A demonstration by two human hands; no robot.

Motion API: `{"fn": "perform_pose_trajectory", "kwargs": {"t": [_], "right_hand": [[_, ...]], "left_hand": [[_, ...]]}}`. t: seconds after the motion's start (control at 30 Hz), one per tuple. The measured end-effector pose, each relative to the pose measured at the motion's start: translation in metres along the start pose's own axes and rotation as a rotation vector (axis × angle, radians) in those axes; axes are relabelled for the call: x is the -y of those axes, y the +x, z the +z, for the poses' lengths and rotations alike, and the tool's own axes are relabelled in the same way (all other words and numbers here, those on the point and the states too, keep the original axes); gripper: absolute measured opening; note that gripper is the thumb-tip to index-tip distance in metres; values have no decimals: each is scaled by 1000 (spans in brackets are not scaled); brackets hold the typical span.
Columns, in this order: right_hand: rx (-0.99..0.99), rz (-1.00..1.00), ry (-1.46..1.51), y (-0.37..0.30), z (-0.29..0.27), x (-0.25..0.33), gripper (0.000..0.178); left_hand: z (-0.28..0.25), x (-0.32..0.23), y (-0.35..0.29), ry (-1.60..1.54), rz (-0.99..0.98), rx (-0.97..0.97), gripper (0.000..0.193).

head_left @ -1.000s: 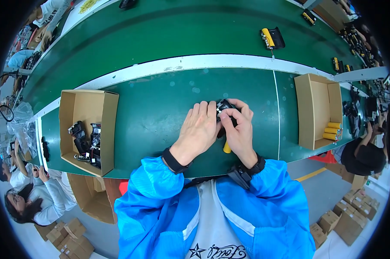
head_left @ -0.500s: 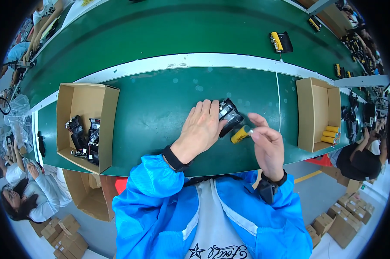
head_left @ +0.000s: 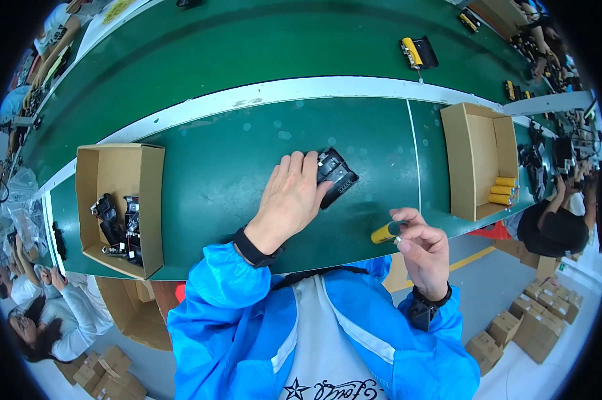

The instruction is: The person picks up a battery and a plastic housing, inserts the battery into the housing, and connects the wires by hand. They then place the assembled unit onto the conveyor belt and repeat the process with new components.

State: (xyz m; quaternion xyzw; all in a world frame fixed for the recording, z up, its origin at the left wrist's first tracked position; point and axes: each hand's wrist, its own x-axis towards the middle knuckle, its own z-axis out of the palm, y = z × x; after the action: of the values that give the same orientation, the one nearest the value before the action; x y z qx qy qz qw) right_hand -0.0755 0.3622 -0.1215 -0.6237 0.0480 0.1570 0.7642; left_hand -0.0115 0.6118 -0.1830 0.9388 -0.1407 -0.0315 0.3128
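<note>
My left hand (head_left: pixel 288 193) lies over a black plastic housing (head_left: pixel 337 177) on the green bench, its thumb along the near side and its fingers over the left end. An open recess shows in the housing. Nearer to me and further right, my right hand (head_left: pixel 426 250) pinches a yellow cylindrical battery (head_left: pixel 383 233) by its right end, where a small silvery piece shows at the fingertips. A gap separates the battery from the housing.
A cardboard box (head_left: pixel 153 207) with several black housings stands at the left. Another cardboard box (head_left: pixel 458 163) with yellow batteries stands at the right. Beyond the white rail (head_left: pixel 261 93), a black housing with a yellow battery (head_left: pixel 414 53) lies on the green surface. Co-workers sit at both sides.
My right hand has drawn the battery away from the housing, rightward and toward me. My left hand stays on the housing. The whole view has shifted slightly.
</note>
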Motion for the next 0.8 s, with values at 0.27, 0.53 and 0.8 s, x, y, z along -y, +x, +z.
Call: {"fn": "perform_pose_trajectory", "kwargs": {"t": [0.27,0.53,0.8], "right_hand": [[-83,-5,112,-14,-2,-11,4],[-87,-301,-238,19,16,-25,9],[122,-11,-13,84,51,-51,10]], "left_hand": [[-1,0,2,6,-4,33,49],[0,1,3,20,4,24,49],[3,1,0,14,-4,12,49]]}}
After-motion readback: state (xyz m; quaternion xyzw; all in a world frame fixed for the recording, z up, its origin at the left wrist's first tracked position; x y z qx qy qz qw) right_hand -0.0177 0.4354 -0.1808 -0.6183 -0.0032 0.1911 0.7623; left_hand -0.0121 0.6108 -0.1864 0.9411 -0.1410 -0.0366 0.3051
